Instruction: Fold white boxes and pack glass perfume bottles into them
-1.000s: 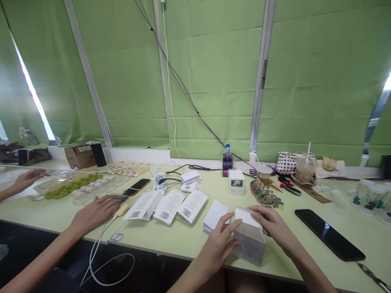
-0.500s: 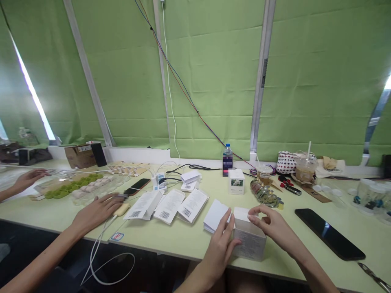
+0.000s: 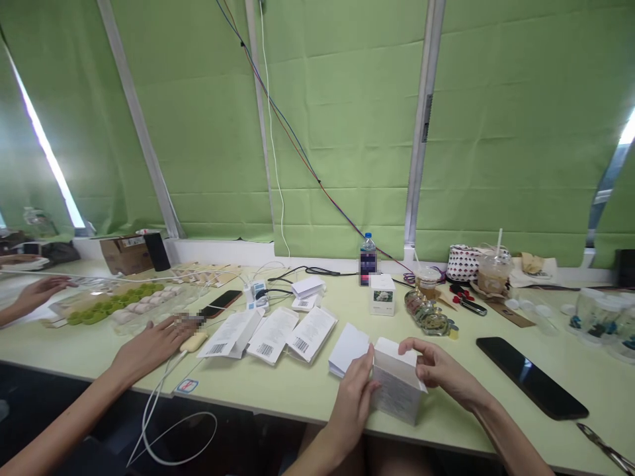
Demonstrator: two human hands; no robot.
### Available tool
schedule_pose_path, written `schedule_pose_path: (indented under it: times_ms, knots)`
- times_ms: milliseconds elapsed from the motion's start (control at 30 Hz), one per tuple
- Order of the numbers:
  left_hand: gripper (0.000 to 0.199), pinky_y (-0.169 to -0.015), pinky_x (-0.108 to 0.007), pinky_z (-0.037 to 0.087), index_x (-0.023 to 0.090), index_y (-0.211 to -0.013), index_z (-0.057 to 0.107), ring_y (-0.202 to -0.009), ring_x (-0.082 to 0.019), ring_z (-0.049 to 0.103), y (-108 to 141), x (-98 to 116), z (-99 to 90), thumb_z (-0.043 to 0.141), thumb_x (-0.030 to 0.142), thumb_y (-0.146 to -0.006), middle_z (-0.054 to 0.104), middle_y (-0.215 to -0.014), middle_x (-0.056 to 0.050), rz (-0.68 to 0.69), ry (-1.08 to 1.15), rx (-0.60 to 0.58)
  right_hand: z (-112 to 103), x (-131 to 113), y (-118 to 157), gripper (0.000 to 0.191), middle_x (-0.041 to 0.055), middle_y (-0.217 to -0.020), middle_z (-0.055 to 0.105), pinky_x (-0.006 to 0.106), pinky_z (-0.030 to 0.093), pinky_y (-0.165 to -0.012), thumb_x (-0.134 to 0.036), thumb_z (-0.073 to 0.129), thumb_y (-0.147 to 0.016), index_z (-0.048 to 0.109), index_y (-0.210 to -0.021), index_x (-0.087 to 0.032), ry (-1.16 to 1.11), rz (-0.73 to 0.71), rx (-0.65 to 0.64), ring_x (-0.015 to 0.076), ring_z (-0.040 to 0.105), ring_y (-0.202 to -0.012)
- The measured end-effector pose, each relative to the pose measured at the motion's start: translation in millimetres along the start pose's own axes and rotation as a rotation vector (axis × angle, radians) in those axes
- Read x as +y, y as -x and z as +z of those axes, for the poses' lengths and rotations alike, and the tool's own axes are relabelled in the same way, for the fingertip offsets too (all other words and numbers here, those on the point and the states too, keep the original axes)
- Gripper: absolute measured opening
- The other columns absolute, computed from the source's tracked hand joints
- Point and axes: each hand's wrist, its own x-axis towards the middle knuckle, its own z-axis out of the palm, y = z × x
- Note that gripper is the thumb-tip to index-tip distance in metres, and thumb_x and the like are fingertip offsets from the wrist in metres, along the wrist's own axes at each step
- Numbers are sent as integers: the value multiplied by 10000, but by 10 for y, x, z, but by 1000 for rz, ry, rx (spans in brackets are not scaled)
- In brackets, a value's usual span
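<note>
At five o'clock, the box now shows a flap jutting toward four o'clock; its top looks unclosed. The left hand braces its nine-o'clock side, unclenched; the right hand's fingers curl at its top, grip unclear.

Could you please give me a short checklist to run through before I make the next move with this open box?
1. Left hand at the box: ok, at its left side.
2. Right hand at the box: ok, by the top flaps.
3. Box top closed: not ok, the flaps stand open.
4. Box contents known: cannot tell, the inside is not clear.
5. Black phone apart from the box: ok, off to the right.
6. Other person's hand away from the box: ok, far left.
</note>
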Motion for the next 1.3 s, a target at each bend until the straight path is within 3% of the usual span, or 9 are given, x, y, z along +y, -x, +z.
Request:
schedule_pose_path:
  times_ms: [167,300,500,633,800,967,1067,1167,1300]
  knots:
    - [523,-1049,-434,377,280,-1447,269,-1253,-241,458,12,-38,4,417,212,-950,506,-1371,-91,-29,21,37,228,66,-91,682,-27,-784,565,208,331,-561,-725,736,-457,492,-860,-231,-113,-126,51,134,474,-661]
    - [510,-1047,-412,377,277,-1442,286,-1254,-234,458,31,-78,5,413,222,-952,502,-1367,-91,-64,32,62,315,121,-142,721,-15,-780,565,236,376,-586,-770,714,-413,470,-836,-239,-110,-144,117,167,516,-674]
    - [490,-1017,-376,392,283,-1444,280,-1210,-222,479,52,-60,26,367,220,-966,512,-1305,-100,-75,14,93,129,186,-172,551,-79,-618,441,195,260,-499,-684,675,-625,458,-853,-233,-95,-81,145,76,356,-496]
    - [519,-990,-375,405,281,-1463,214,-1164,-220,489,42,-32,65,354,216,-967,509,-1247,-109,-63,-1,63,45,-21,-72,457,-76,-667,432,196,173,-456,-612,652,-706,544,-881,-204,41,-34,153,37,226,-454]
    - [603,-1002,-401,389,265,-1483,71,-1174,-225,462,0,-23,71,350,177,-955,455,-1283,-127,-86,-21,-4,54,-329,96,302,-3,-812,538,232,315,-524,-495,549,-831,613,-911,-211,301,-28,209,105,412,-569]
    - [665,-972,-427,415,212,-1488,68,-1117,-252,481,-80,28,-6,383,128,-908,480,-1246,-149,-144,-70,-113,87,-417,126,180,34,-875,584,279,392,-657,-382,543,-831,653,-842,-240,655,-126,317,192,527,-736]
    - [724,-968,-416,422,215,-1488,91,-1105,-256,492,-132,65,-82,434,103,-859,501,-1228,-141,-159,-97,-149,168,-375,98,291,4,-720,554,259,377,-572,-450,441,-891,607,-819,-222,617,-94,281,159,499,-599]
    - [788,-950,-380,443,258,-1485,100,-1100,-241,510,-167,102,-173,473,87,-812,518,-1220,-107,-154,-98,-186,235,-282,42,311,-30,-695,528,240,362,-526,-491,479,-867,583,-1011,-236,561,-59,323,130,468,-529]
    - [741,-954,-360,442,243,-1459,241,-1137,-258,523,-190,158,-270,499,91,-780,517,-1283,-119,-151,-102,-192,233,-222,-30,397,34,-864,630,273,431,-650,-456,520,-833,635,-1132,-222,550,-74,326,194,569,-745]
